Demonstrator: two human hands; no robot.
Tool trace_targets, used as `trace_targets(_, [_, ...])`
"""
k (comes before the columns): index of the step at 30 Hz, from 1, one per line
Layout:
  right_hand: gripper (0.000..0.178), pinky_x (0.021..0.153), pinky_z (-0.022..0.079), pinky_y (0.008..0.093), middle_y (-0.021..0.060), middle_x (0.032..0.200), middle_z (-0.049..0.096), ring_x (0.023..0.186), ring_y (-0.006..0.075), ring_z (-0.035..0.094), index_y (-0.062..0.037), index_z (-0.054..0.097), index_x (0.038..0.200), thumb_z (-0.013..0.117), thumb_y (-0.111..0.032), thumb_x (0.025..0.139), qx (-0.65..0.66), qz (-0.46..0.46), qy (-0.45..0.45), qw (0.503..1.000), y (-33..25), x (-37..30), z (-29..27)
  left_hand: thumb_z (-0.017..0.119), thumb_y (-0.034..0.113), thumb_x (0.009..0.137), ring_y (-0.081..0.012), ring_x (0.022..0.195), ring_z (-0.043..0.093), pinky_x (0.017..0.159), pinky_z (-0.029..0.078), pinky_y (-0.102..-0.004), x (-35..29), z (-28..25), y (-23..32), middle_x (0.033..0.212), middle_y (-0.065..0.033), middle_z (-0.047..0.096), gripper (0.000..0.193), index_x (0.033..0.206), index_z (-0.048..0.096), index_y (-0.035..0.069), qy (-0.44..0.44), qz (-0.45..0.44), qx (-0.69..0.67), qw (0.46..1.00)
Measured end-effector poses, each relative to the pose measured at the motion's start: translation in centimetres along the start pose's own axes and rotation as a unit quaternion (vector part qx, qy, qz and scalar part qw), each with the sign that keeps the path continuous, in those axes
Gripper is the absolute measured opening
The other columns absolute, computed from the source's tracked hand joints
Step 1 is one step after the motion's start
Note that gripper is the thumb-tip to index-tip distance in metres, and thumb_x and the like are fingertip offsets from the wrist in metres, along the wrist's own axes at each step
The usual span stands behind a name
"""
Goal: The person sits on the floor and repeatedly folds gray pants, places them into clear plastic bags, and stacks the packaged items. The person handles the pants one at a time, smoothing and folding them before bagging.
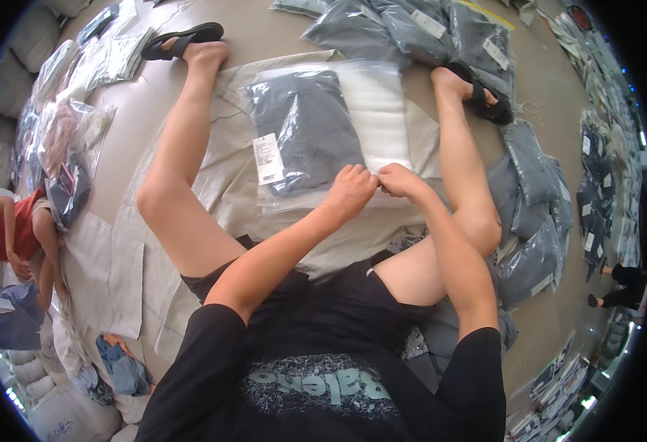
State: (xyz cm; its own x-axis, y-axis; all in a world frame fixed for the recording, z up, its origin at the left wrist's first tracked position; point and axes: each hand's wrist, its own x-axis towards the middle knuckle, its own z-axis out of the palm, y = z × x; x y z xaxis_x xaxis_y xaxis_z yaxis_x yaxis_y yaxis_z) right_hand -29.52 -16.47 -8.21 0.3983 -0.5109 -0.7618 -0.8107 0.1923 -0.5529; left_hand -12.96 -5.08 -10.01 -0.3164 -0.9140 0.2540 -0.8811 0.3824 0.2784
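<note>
A clear plastic bag [320,197] lies flat between my legs, with a folded dark grey garment [309,125] inside and a white printed label [268,158] at its left. White folded material [375,114] lies along the right of the garment; whether it is in the same bag I cannot tell. My left hand [351,191] is closed at the near edge of the bag, thumb and fingers pinched. Against it, my right hand [402,182] is closed in a pinch too. The fingertips of both meet on the bag's edge, and the fingers hide the spot itself.
Beige cloth sheeting [213,162] spreads under the bag. Bagged grey garments [390,33] are heaped beyond my right foot, with more bagged garments [533,236] beside my right knee. Other packed clothes [106,62] lie at the far left. A person in red [10,228] sits at the left.
</note>
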Motion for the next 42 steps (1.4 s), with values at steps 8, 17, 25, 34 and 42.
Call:
trace_targets(8, [0.038, 0.072, 0.053, 0.0453, 0.0181, 0.080, 0.072, 0.072, 0.0311, 0.066, 0.0049, 0.073, 0.092, 0.063, -0.031, 0.100, -0.097, -0.055, 0.070, 0.991, 2.1, 0.9, -1.5, 0.064, 0.010, 0.086, -0.0245, 0.085, 0.071, 0.078, 0.054, -0.0396, -3.1, -2.3, -2.1, 0.084, -0.0058, 0.067, 0.002, 0.088, 0.062, 0.010, -0.058, 0.009, 0.034, 0.998])
trace_targets(17, [0.042, 0.094, 0.055, 0.0517, 0.0291, 0.107, 0.075, 0.104, 0.0449, 0.072, 0.0051, 0.075, 0.100, 0.059, -0.034, 0.104, -0.244, -0.021, 0.087, 0.966, 1.7, 1.3, -1.0, 0.063, 0.012, 0.092, -0.0313, 0.075, 0.072, 0.069, 0.056, -0.0475, -13.7, -7.2, -7.4, 0.075, -0.0093, 0.067, 0.012, 0.082, 0.059, 0.006, -0.117, -0.039, 0.041, 0.991])
trace_targets(25, [0.054, 0.103, 0.052, 0.0487, 0.0151, 0.150, 0.060, 0.130, 0.0374, 0.062, -0.0092, 0.061, 0.142, 0.058, 0.002, 0.090, -0.350, -0.268, 0.352, 0.826, -4.4, -3.7, 1.8, 0.086, 0.050, 0.087, -0.0276, 0.094, 0.075, 0.084, 0.058, -0.0394, -6.7, -9.1, -17.5, 0.106, -0.0215, 0.076, 0.070, 0.125, 0.069, -0.006, 0.091, -0.432, -0.190, 0.877])
trace_targets(34, [0.079, 0.128, 0.026, 0.0586, 0.0092, 0.178, 0.024, 0.163, 0.0306, 0.024, -0.0279, 0.034, 0.168, 0.056, -0.009, 0.095, -0.406, -0.244, 0.200, 0.858, -4.0, 2.5, 7.8, 0.084, 0.067, 0.081, -0.0198, 0.089, 0.069, 0.076, 0.053, -0.0341, -1.8, -7.4, -19.3, 0.104, -0.0120, 0.074, 0.088, 0.121, 0.072, -0.010, 0.057, -0.535, -0.424, 0.728])
trace_targets(42, [0.067, 0.125, 0.030, 0.0578, 0.0112, 0.170, 0.038, 0.159, 0.0289, 0.033, -0.0254, 0.050, 0.159, 0.057, -0.008, 0.095, -0.366, -0.274, 0.205, 0.865, -4.9, 1.6, 7.2, 0.091, 0.020, 0.084, -0.0235, 0.096, 0.074, 0.083, 0.059, -0.0372, -0.6, -6.5, -22.0, 0.115, -0.0148, 0.076, 0.053, 0.124, 0.070, -0.009, 0.056, -0.486, -0.561, 0.668])
